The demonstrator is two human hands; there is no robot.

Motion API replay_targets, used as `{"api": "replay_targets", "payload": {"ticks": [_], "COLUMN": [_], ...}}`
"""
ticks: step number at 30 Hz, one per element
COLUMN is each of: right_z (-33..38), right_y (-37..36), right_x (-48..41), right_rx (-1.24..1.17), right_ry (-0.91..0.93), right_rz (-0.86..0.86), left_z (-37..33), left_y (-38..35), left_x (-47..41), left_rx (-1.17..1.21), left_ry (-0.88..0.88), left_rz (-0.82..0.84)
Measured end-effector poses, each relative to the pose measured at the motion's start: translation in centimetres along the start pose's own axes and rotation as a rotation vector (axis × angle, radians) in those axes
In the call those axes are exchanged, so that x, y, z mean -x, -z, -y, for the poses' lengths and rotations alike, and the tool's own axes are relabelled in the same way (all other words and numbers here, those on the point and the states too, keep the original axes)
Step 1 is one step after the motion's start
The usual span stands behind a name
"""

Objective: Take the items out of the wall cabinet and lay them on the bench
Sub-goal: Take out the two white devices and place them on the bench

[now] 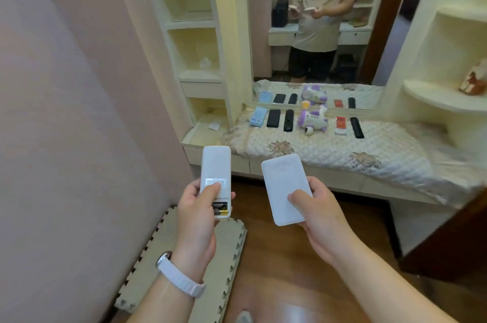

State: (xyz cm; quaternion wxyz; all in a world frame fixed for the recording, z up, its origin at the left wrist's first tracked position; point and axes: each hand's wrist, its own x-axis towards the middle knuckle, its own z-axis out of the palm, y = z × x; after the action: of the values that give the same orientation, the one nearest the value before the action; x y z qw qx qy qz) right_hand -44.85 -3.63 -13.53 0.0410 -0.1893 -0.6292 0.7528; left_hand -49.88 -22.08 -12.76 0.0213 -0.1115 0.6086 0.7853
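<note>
Hands hold one item each: left hand (196, 213) grips a white remote (216, 172), right hand (320, 213) a white power bank (286, 188). Worktop (329, 154) lies beyond both, carrying a row of items

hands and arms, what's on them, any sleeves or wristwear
Both forearms are bare, no sleeves reaching into view. The left hand has a white woven-looking strap with a silver-edged watch case at its wrist. The right hand and its wrist carry nothing: no band, ring or glove.

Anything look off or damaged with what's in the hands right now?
One thing: the white remote in the left hand is held back side up, and its battery cover is missing, leaving two batteries exposed at the lower end. The white flat device in the right hand looks intact.
</note>
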Motion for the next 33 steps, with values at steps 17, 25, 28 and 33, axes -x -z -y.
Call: {"api": "replay_targets", "payload": {"ticks": [17, 25, 28, 33], "right_z": [1.3, 0.5, -0.2, 0.0], "right_y": [-0.5, 4.9, 7.1, 11.8], "right_x": [-13.1, -18.0, -20.7, -26.3], "right_rx": [0.02, 0.001, -0.032, -0.053], "right_ry": [-0.04, -0.06, -0.083, -0.126], "right_rz": [-0.478, -0.608, -0.604, -0.542], "left_z": [2.5, 5.3, 6.6, 9.3], "left_y": [-8.6, -14.7, -17.1, -22.6], "left_x": [-19.8, -23.0, -24.1, -26.7], "left_rx": [0.002, -0.094, -0.155, -0.218], "left_ry": [0.253, 0.304, 0.276, 0.28], "left_rz": [0.383, 0.461, 0.449, 0.349]}}
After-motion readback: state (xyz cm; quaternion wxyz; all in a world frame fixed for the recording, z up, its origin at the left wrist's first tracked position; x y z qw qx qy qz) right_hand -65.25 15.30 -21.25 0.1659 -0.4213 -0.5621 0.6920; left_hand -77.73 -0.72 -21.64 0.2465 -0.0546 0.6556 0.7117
